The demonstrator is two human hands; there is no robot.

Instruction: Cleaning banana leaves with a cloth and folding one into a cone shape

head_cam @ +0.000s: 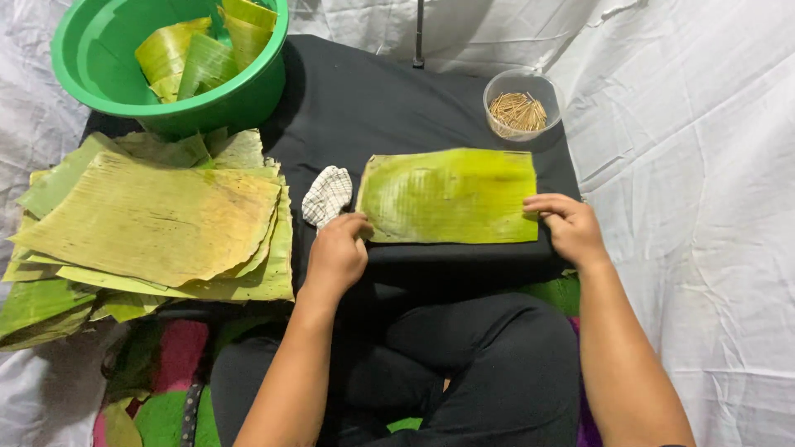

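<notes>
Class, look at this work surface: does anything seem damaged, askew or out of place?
Little stands out. The stacked banana leaves lie unevenly with ragged, yellowed edges. The single leaf lies flat, held by the left hand and right hand. The sticks stay inside their clear cup.

A green basin [91,62], stacked banana leaves [153,219], a checked cloth [325,196], a stick-filled cup [520,105].

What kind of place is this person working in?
Probably a makeshift food-wrapping spot on the floor: a stack of banana leaves, a green basin with folded leaves, and a cup of wooden picks, white sheets around.
</notes>
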